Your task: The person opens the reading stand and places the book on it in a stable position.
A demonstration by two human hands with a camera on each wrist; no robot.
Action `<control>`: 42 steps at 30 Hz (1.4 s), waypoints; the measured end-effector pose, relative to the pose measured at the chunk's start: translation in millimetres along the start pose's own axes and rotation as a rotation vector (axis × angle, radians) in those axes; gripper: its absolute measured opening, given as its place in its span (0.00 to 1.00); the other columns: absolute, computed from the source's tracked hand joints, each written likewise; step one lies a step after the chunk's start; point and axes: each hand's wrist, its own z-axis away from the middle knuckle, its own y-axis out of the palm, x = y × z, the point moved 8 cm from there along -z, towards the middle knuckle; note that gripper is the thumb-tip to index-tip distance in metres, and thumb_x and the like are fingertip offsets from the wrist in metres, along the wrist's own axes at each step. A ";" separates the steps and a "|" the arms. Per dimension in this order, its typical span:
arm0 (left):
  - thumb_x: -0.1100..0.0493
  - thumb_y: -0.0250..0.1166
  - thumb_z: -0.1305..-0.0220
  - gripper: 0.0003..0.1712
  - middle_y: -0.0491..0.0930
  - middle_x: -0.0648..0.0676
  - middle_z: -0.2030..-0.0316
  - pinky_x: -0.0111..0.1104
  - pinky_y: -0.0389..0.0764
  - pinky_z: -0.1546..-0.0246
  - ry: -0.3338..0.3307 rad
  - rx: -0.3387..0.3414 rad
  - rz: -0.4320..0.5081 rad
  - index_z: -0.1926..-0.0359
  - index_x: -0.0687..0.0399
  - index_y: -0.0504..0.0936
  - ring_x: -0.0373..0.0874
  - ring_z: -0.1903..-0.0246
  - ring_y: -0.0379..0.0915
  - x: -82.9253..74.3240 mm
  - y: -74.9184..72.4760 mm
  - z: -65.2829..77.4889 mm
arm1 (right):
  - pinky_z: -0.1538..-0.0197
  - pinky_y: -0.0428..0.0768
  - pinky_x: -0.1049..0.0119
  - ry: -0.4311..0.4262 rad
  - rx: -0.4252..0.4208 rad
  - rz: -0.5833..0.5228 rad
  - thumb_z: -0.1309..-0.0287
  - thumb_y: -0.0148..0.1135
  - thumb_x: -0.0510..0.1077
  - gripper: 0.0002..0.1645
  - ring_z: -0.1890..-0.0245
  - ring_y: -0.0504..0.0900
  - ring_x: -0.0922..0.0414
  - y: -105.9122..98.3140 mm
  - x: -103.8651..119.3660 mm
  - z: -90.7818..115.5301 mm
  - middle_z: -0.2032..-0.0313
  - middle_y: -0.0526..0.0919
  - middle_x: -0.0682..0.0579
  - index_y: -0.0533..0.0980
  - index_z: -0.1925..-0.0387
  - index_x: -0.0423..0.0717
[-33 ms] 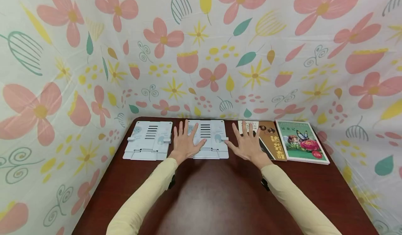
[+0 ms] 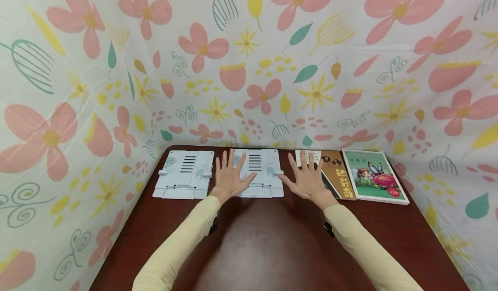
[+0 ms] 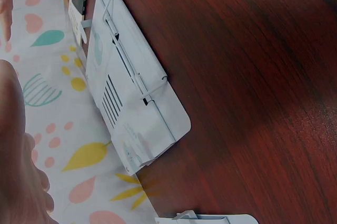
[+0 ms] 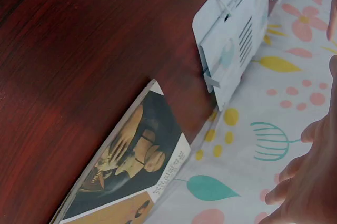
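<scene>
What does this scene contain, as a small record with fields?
Left grip: bare, spread wide, holding nothing
Right grip: bare, spread wide, holding nothing
Left item: white, slotted, rectangular stand
Centre item: matching white stand
Right items: brown, black and white paper book; green-covered, white-bordered paper book
Surface: dark red-brown, wood-grained table
Background: white flower-patterned cloth

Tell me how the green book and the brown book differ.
The green book has a mostly green cover with a butterfly; the brown book mixes brown, black and white.

In the head view, the right hand partly hides the brown book, while the green book is unobstructed.

The brown book lies nearer the middle stand; the green book, farther right.

Both lie flat on the table.
</scene>
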 end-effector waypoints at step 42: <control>0.37 0.45 0.23 0.42 0.48 0.74 0.24 0.57 0.63 0.29 -0.131 0.026 0.255 0.21 0.60 0.52 0.68 0.24 0.50 52.5 57.4 -10.9 | 0.27 0.55 0.32 0.054 0.163 -0.315 0.25 0.43 0.64 0.50 0.25 0.46 0.23 71.0 -0.4 -33.4 0.25 0.43 0.21 0.44 0.21 0.33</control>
